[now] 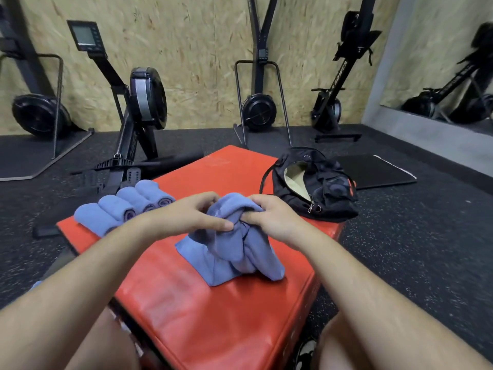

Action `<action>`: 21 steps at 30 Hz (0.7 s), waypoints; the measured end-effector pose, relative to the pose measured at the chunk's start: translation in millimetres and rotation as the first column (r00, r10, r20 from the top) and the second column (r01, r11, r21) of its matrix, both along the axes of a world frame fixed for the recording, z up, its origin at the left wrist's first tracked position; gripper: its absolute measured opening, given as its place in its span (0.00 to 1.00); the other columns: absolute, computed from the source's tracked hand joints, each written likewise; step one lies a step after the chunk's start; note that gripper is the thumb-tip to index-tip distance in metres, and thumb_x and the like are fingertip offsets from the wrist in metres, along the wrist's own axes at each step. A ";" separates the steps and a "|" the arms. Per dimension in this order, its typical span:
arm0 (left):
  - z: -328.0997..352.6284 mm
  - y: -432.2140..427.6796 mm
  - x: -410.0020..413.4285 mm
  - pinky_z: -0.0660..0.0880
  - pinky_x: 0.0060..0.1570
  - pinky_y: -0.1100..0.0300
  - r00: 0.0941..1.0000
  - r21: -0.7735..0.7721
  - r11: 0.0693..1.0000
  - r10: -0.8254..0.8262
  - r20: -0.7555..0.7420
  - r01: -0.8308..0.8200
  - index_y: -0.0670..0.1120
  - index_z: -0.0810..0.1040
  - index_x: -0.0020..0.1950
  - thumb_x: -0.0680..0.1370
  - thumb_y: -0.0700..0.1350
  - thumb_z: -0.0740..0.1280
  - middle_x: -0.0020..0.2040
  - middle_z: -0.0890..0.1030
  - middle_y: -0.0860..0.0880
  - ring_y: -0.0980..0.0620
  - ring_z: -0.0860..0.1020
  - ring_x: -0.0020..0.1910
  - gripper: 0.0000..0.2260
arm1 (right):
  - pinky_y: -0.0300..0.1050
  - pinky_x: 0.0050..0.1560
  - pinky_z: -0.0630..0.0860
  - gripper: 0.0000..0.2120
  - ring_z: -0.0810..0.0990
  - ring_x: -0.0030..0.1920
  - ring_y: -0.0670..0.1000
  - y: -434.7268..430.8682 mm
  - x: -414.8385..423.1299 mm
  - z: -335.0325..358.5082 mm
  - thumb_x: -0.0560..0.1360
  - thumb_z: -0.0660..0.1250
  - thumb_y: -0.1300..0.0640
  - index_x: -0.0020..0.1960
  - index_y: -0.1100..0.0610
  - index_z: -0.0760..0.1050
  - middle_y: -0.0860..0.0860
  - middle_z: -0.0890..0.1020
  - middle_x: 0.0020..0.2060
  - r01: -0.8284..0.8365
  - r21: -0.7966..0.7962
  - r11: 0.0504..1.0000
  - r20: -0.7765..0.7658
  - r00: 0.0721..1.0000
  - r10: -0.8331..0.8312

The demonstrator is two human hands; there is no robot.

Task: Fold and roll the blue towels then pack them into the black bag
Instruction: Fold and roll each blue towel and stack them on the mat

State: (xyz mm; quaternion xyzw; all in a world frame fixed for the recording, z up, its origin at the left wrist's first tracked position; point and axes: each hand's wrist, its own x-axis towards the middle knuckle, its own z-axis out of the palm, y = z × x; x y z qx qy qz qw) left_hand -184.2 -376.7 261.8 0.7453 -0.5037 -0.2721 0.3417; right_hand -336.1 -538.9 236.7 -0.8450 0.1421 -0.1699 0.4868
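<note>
The fingers of the left hand curl in and pinch the top of a blue towel. The right hand grips the same bunched top, with some of its fingers tucked into the cloth and hidden. The towel is lifted in the middle of the red box, its low edges resting on it (the folds are too bunched to tell apart). Four rolls lie side by side on the far left of the box; the near one's end hides behind the left wrist. The black bag sits unzipped at the far right corner, apart from the towel, its inside hard to see. Both arms are cut off at the bottom.
</note>
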 end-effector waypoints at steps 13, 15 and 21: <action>-83.5 -51.4 24.3 0.69 0.61 0.61 0.932 -0.130 0.973 0.223 0.286 -0.193 0.48 0.73 0.70 0.76 0.49 0.74 0.62 0.74 0.56 0.56 0.73 0.63 0.24 | 0.40 0.56 0.69 0.18 0.77 0.61 0.53 -53.6 -4.6 -88.2 0.74 0.71 0.55 0.63 0.57 0.75 0.55 0.78 0.61 0.436 -0.224 0.872 -0.237 0.843 -0.482; -98.1 -51.2 16.5 0.70 0.45 0.59 0.898 -0.002 0.980 0.185 0.400 -0.200 0.43 0.81 0.52 0.76 0.45 0.71 0.48 0.81 0.50 0.49 0.79 0.49 0.08 | 0.41 0.45 0.70 0.07 0.79 0.49 0.51 -50.2 -11.9 -93.8 0.72 0.72 0.54 0.48 0.54 0.78 0.51 0.82 0.48 0.384 -0.274 0.882 -0.254 0.856 -0.451; -134.7 -53.3 -1.1 0.68 0.41 0.54 0.854 0.237 0.926 0.142 0.501 -0.293 0.46 0.73 0.34 0.79 0.46 0.65 0.38 0.78 0.46 0.46 0.77 0.42 0.14 | 0.52 0.42 0.75 0.13 0.75 0.37 0.52 -20.6 -16.3 -98.4 0.68 0.74 0.52 0.43 0.62 0.78 0.53 0.79 0.36 0.153 -0.350 0.924 -0.446 0.841 -0.308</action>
